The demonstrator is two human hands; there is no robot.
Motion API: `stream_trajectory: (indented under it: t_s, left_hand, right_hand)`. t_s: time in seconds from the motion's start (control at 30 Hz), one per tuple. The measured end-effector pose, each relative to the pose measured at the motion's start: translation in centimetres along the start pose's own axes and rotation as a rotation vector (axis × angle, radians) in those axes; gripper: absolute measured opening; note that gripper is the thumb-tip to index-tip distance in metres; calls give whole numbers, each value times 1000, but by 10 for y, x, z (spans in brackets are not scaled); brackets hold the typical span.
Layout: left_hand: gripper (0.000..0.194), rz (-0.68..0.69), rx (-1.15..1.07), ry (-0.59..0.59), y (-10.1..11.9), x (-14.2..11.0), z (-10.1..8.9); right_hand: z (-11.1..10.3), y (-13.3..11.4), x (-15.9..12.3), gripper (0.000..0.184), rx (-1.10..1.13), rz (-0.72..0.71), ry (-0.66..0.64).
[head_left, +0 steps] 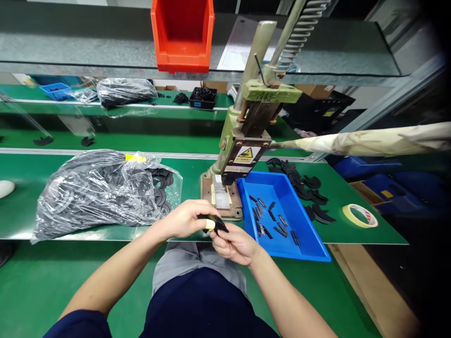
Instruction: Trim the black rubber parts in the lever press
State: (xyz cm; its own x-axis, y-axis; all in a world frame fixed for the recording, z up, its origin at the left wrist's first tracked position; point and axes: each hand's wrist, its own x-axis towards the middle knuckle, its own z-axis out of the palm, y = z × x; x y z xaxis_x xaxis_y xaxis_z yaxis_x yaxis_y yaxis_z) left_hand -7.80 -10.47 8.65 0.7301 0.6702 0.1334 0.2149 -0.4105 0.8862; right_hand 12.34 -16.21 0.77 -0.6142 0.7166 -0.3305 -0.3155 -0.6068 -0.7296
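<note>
Between my two hands, low in front of the press, is a black curved plastic part (221, 226). My left hand (192, 218) is closed on its left side, with a yellow covering (210, 225) on the thumb. From the right and below, my right hand (234, 244) pinches the same part; fingers hide much of it. Just beyond stands a green hand press (229, 141) with a pale block (221, 198) on its base. Right of the press, a blue tray (287, 188) holds several small dark metal-and-black pieces (260, 218).
A clear plastic bag (102, 192) of black curved parts lies at left. More black parts (303, 185) and a tape roll (360, 216) sit right of the tray. The press's wrapped lever (362, 141) sticks out rightward. An orange bin (183, 37) stands on the shelf above.
</note>
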Motion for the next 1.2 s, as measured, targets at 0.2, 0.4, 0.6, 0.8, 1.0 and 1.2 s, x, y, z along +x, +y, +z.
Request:
stream_trajectory:
  t_s: [0.2,0.4,0.6,0.8,1.0,1.2]
  left_hand:
    - [19,187,7,-73,2,-3,5]
    - [21,296,62,-59,13,-11,7]
    - [18,161,77,17,6,-7,10]
    - [12,205,75,185,-23,-13,12]
    - [16,581,478,173,-20,-31,9]
    - [13,544,655,174,-16,-39,8]
  right_hand:
    - [6,13,-7,50,-52,-68,-22]
    - [23,13,-19,36,-209,-191,96]
    - [26,23,-11,48,-202,-204,128]
    - [12,10,-12,42,-403,-266,179]
    - [0,-5,-18,32,-715,-442,400]
    - [6,-26,-24,24,-987,-576,395]
